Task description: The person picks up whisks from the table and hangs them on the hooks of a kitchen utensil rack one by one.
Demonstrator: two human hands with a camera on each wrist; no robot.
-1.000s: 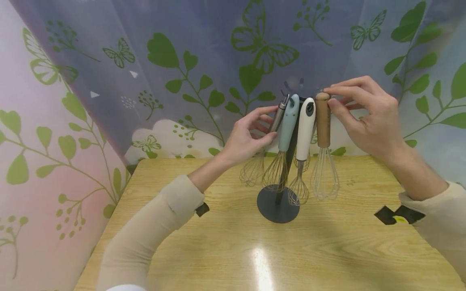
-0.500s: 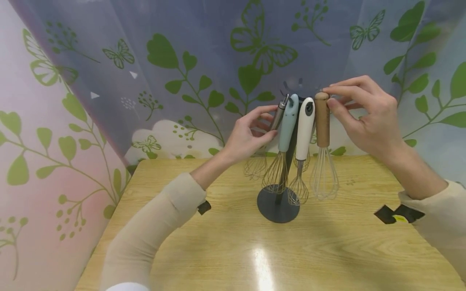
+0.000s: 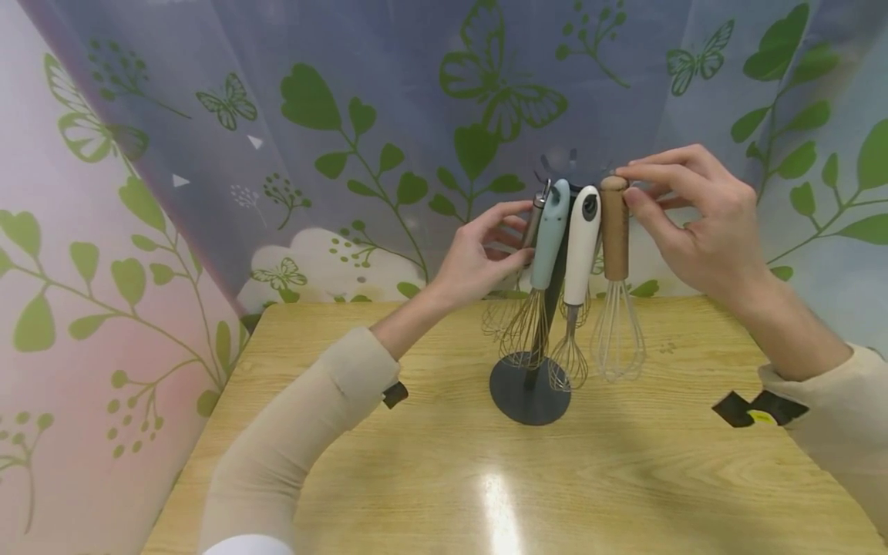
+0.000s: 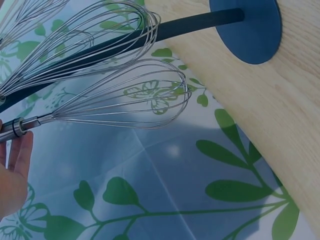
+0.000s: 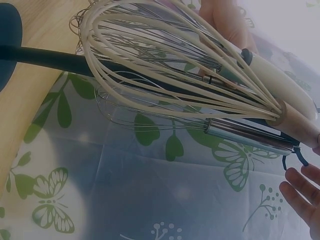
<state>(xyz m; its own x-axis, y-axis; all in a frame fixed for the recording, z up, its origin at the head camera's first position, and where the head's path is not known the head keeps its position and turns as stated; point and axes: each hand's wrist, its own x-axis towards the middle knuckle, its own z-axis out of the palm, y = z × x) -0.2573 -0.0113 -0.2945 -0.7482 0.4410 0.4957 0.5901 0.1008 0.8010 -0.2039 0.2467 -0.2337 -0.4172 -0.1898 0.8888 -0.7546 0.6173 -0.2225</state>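
Note:
A black stand [image 3: 530,405] bears several whisks hanging from its top. My left hand [image 3: 475,258] holds a steel-handled whisk [image 3: 535,223] at the stand's left, thumb and fingers on its handle; its wire loops [image 4: 125,102] show in the left wrist view. On the other side, my right hand [image 3: 714,223] pinches the top of a wooden-handled whisk [image 3: 615,235] with cream loops [image 5: 165,65]. Between the hands hang a light-blue-handled whisk [image 3: 550,239] and a white-handled whisk [image 3: 583,247]. Another steel whisk [image 5: 245,137] hangs behind, seen in the right wrist view.
The stand is on a light wooden table [image 3: 388,478]. Close behind it rises a blue-grey curtain [image 3: 388,46] printed with green leaves and butterflies, and a pale pink printed cloth [image 3: 104,324] covers the left side.
My left hand has shifted slightly right, and the steel-handled whisk has swung right with it, its loops now overlapping the light-blue whisk's. My right hand stays in place.

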